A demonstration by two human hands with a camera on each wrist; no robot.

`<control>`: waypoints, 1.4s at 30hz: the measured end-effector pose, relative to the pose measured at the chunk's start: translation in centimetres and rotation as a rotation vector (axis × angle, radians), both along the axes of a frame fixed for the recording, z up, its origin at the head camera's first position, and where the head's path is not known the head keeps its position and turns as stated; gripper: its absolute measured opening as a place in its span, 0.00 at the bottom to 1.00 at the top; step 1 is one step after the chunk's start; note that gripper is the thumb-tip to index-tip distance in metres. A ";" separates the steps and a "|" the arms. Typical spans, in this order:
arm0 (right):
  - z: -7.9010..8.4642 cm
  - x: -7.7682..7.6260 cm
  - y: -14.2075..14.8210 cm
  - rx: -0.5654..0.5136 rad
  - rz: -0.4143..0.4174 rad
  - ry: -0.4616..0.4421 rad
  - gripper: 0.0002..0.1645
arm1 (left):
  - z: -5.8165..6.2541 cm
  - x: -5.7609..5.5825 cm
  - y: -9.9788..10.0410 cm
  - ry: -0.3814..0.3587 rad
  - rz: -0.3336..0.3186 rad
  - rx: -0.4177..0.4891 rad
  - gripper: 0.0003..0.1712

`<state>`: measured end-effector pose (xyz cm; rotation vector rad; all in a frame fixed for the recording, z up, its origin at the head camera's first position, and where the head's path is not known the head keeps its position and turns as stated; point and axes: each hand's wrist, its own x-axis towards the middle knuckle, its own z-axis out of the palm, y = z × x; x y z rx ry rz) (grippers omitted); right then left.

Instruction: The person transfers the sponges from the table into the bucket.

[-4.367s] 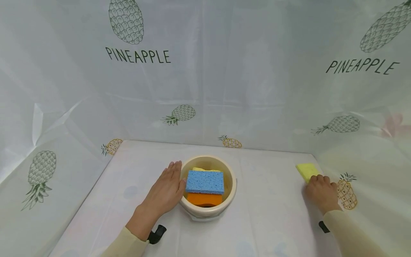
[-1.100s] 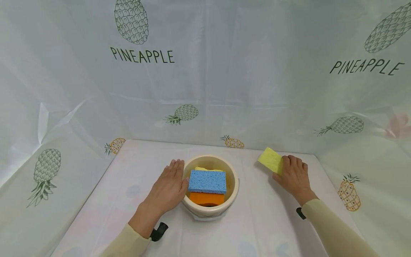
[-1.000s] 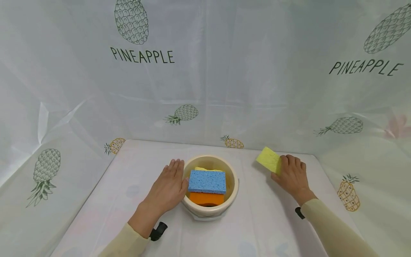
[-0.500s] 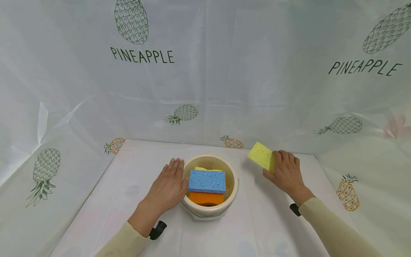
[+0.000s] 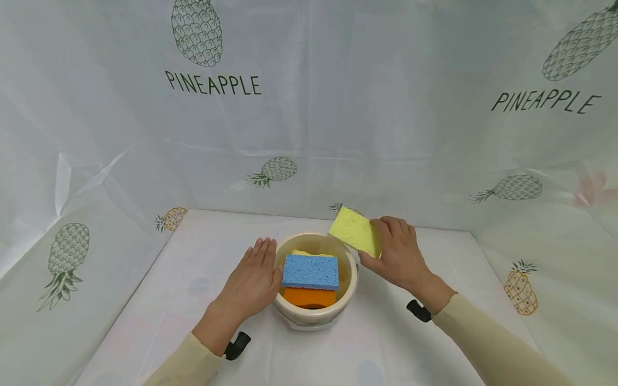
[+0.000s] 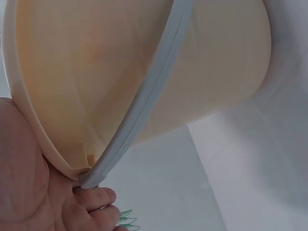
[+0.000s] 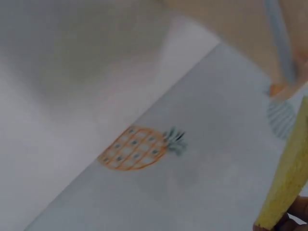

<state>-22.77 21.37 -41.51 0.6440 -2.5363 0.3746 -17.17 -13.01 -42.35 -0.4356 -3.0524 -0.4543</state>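
A cream bucket (image 5: pixel 353 279) with a grey handle (image 6: pixel 144 96) stands mid-table. Inside it a blue sponge (image 5: pixel 310 272) lies on top of an orange sponge (image 5: pixel 309 297), and the edge of a yellow piece (image 5: pixel 309 253) shows behind them. My left hand (image 5: pixel 251 279) rests against the bucket's left rim with its fingers straight. Pinched in my right hand (image 5: pixel 398 252) is a yellow sponge (image 5: pixel 354 231), held tilted above the bucket's right back rim. In the right wrist view that yellow sponge (image 7: pixel 286 173) appears edge-on, with fingertips beneath it.
A white cloth with pineapple prints hangs behind the table (image 5: pixel 386 343) and at both sides. The table's back edge runs just behind the bucket. Black straps (image 5: pixel 236 346) show at both wrists.
My right hand has picked up the yellow sponge at the far right and carried it left to the bucket's rim. The left hand has stayed against the bucket.
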 end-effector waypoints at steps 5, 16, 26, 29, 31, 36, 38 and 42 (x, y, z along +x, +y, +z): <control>1.2 1.1 -2.9 0.027 0.061 -0.132 0.40 | 0.0 0.0 0.0 -0.002 0.005 0.008 0.41; 1.2 1.7 -6.8 0.112 0.222 -0.271 0.39 | -0.4 0.0 -0.1 0.009 0.003 0.022 0.39; 1.0 1.2 -8.1 0.222 0.253 -0.313 0.39 | -0.6 0.0 -0.2 0.004 -0.004 0.034 0.38; 0.9 1.1 -8.1 0.229 0.248 -0.324 0.38 | -0.7 0.0 -0.2 0.006 -0.008 0.038 0.38; 0.9 1.0 -8.1 0.229 0.243 -0.334 0.37 | -0.7 0.0 -0.2 0.007 -0.010 0.041 0.38; 0.9 1.0 -8.0 0.227 0.233 -0.357 0.36 | -0.7 -0.1 -0.2 0.009 -0.012 0.044 0.38; 0.9 1.0 -7.9 0.220 0.233 -0.358 0.36 | -0.6 -0.1 -0.2 0.006 -0.012 0.048 0.38; 0.8 1.2 -7.6 0.189 0.231 -0.339 0.36 | -0.8 -0.2 -0.3 -0.010 -0.012 0.066 0.38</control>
